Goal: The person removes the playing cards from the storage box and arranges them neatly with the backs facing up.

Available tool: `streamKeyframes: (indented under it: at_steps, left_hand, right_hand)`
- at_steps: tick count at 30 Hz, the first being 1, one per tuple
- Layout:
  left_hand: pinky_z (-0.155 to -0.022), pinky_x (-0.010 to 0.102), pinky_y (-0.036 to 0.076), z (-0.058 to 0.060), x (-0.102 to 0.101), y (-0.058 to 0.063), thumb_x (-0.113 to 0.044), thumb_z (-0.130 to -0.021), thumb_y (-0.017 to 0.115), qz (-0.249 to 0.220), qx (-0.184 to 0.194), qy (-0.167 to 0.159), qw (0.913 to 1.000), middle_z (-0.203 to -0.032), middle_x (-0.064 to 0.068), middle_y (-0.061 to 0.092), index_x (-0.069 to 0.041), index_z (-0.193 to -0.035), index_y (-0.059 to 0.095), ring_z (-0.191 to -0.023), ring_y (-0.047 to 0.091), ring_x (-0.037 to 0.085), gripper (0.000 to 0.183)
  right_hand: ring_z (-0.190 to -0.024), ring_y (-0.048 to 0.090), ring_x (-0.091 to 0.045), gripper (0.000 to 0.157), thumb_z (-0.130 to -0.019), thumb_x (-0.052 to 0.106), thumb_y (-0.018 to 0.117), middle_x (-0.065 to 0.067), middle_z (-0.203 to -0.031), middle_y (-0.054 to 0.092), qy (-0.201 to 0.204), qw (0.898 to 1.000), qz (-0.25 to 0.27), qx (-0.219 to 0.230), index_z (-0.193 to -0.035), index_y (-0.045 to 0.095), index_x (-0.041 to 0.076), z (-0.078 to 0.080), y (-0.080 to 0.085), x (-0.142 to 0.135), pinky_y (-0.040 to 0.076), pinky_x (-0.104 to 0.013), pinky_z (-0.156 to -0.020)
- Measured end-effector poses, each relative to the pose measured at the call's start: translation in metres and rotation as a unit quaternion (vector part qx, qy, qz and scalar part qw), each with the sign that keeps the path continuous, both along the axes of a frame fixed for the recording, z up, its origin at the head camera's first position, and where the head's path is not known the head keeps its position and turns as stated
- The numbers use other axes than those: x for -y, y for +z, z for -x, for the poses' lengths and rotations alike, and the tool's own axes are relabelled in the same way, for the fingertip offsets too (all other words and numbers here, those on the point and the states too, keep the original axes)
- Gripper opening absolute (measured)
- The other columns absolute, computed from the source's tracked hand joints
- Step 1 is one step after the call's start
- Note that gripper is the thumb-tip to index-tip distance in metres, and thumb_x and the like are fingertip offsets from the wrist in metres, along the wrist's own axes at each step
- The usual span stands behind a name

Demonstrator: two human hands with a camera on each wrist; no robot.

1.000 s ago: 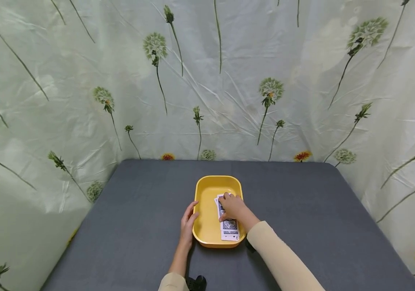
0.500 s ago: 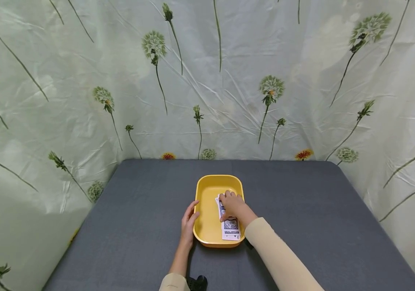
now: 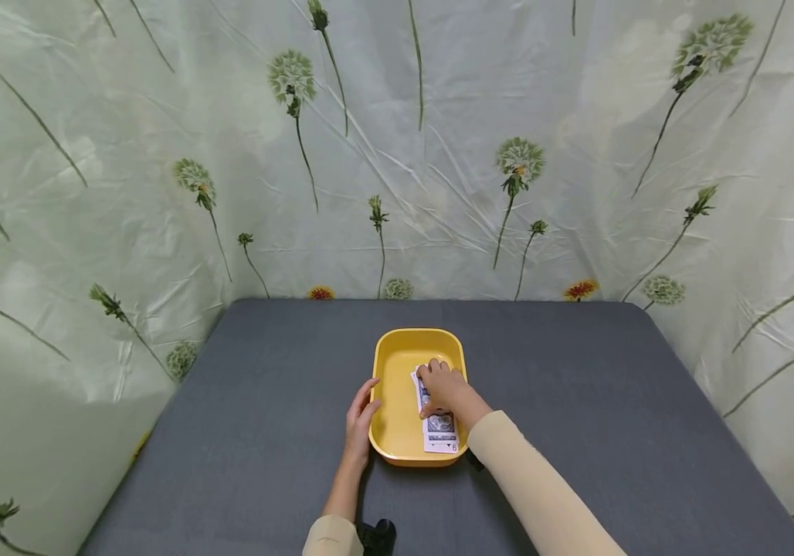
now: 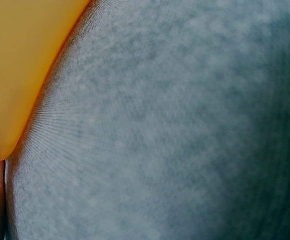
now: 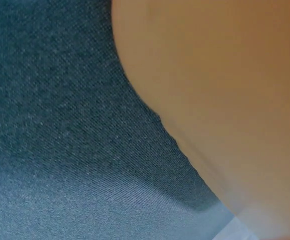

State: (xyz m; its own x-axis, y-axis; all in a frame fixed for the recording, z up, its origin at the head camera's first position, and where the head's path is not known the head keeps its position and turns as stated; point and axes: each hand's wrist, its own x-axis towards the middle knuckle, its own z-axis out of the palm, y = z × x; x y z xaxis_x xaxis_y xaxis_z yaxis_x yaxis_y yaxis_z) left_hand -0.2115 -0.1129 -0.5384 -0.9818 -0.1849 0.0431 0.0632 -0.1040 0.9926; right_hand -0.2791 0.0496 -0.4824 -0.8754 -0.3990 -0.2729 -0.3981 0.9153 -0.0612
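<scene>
Directly beneath the right hand lie pinched cards, left hand gripping the tray.

Cream sleeves are worn, with a black device beside the left one

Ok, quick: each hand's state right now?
Left hand: closed, holding the rim of the yellow rounded rectangular tray.
Right hand: closed, holding blue-backed, white-bordered playing cards.

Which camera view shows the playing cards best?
The head view: it shows the cards lying in the yellow tray, though the right hand partly covers them. The left wrist view shows none of them; the right wrist view shows nothing I can recognise as a card.
</scene>
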Motion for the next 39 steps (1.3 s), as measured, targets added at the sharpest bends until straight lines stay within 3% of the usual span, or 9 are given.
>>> streamKeyframes:
  at_steps: [7, 14, 23, 27, 31, 34, 39]
  left_hand:
    - [-0.103, 0.020, 0.025, 0.000, -0.001, -0.002, -0.006, -0.089, 0.045, -0.002, -0.009, -0.004, 1.0000, -0.139, 0.012, 0.043, -0.004, -0.127, 0.050, -0.133, 0.031, 0.023, 0.038]
    - [-0.097, 0.016, 0.030, 0.001, -0.002, -0.003, -0.007, -0.088, 0.046, -0.002, -0.006, -0.005, 1.0000, -0.138, 0.012, 0.043, -0.004, -0.127, 0.050, -0.129, 0.035, 0.023, 0.039]
    - [-0.103, 0.027, 0.028, -0.001, -0.003, 0.001, -0.006, -0.088, 0.045, 0.000, -0.002, -0.003, 1.0000, -0.139, 0.013, 0.042, -0.004, -0.127, 0.050, -0.130, 0.034, 0.025, 0.039]
    - [-0.100, 0.020, 0.030, -0.002, -0.002, 0.005, -0.004, -0.089, 0.045, -0.008, 0.000, -0.008, 0.9999, -0.139, 0.014, 0.042, -0.003, -0.127, 0.050, -0.130, 0.034, 0.025, 0.038]
    - [-0.094, 0.014, 0.032, -0.007, -0.002, 0.017, -0.002, -0.089, 0.045, -0.009, -0.006, -0.010, 0.9999, -0.137, 0.018, 0.042, 0.001, -0.126, 0.049, -0.129, 0.035, 0.029, 0.038]
    - [-0.094, 0.013, 0.030, -0.010, -0.004, 0.024, -0.001, -0.089, 0.044, -0.007, -0.002, -0.009, 0.9999, -0.138, 0.019, 0.042, 0.003, -0.126, 0.048, -0.129, 0.034, 0.029, 0.038]
    - [-0.093, 0.012, 0.030, -0.011, -0.003, 0.027, 0.000, -0.088, 0.043, -0.012, 0.001, -0.008, 0.9999, -0.138, 0.019, 0.042, 0.003, -0.126, 0.048, -0.130, 0.034, 0.028, 0.038]
  right_hand:
    - [-0.108, 0.040, -0.025, 0.091, -0.059, 0.054, 0.074, -0.013, -0.122, 0.042, -0.002, 1.000, -0.002, 0.012, -0.131, 0.037, 0.012, -0.001, 0.001, -0.001, 0.039, -0.042, -0.094]
    - [-0.102, 0.038, -0.025, 0.092, -0.055, 0.053, 0.077, -0.012, -0.114, 0.041, -0.020, 0.999, 0.020, 0.022, -0.129, 0.037, 0.015, -0.004, 0.002, -0.001, 0.037, -0.041, -0.093]
    - [-0.106, 0.037, -0.029, 0.096, -0.055, 0.050, 0.078, -0.014, -0.119, 0.036, -0.029, 0.999, 0.041, 0.007, -0.132, 0.032, 0.016, -0.010, 0.001, 0.000, 0.043, -0.039, -0.086]
    - [-0.108, 0.037, -0.031, 0.089, -0.057, 0.048, 0.077, -0.015, -0.124, 0.035, -0.008, 0.998, 0.056, -0.022, -0.131, 0.038, 0.018, -0.013, -0.002, -0.001, 0.047, -0.039, -0.079]
    - [-0.110, 0.037, -0.033, 0.080, -0.058, 0.048, 0.077, -0.015, -0.127, 0.034, 0.020, 0.995, 0.072, -0.060, -0.125, 0.045, 0.018, -0.017, -0.004, -0.003, 0.048, -0.039, -0.077]
    - [-0.114, 0.037, -0.034, 0.081, -0.059, 0.048, 0.078, -0.015, -0.129, 0.033, 0.032, 0.993, 0.086, -0.072, -0.125, 0.042, 0.016, -0.021, -0.005, -0.004, 0.049, -0.040, -0.079]
    - [-0.121, 0.035, -0.035, 0.083, -0.063, 0.045, 0.078, -0.016, -0.133, 0.033, 0.065, 0.991, 0.093, -0.073, -0.127, 0.035, 0.013, -0.027, -0.003, -0.005, 0.047, -0.040, -0.088]
